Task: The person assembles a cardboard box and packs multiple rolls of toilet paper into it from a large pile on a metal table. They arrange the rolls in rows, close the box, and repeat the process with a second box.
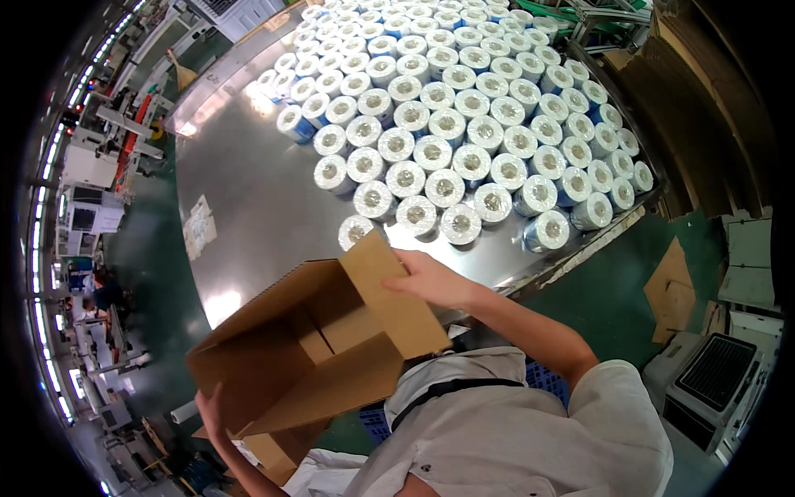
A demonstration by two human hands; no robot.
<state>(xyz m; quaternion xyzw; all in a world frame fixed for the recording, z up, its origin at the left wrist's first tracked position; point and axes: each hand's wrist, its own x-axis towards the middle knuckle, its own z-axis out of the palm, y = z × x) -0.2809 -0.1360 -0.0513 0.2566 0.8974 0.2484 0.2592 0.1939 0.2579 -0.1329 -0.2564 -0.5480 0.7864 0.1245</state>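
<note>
Fingers, right hand (426, 277): partly curled; the flap (414, 319) of an open brown carton (286, 364) is gripped at its right edge, with the thumb laid on the visible face and the other fingers mostly hidden behind.
Fingers, left hand (214, 414): closed about the carton's left near edge, one digit being seen against the cardboard; the exact curl is partly hidden.
Forearm, right (517, 321): extended far and left from a bent elbow, bare below a light short sleeve (625, 414).
Forearm, left (252, 476): angled far and left from the near edge.
Carton: held tilted between both hands, near side of a metal table (248, 182).
Rolls (432, 153), white and blue: stood upright in close rows on the table's far and right parts.
</note>
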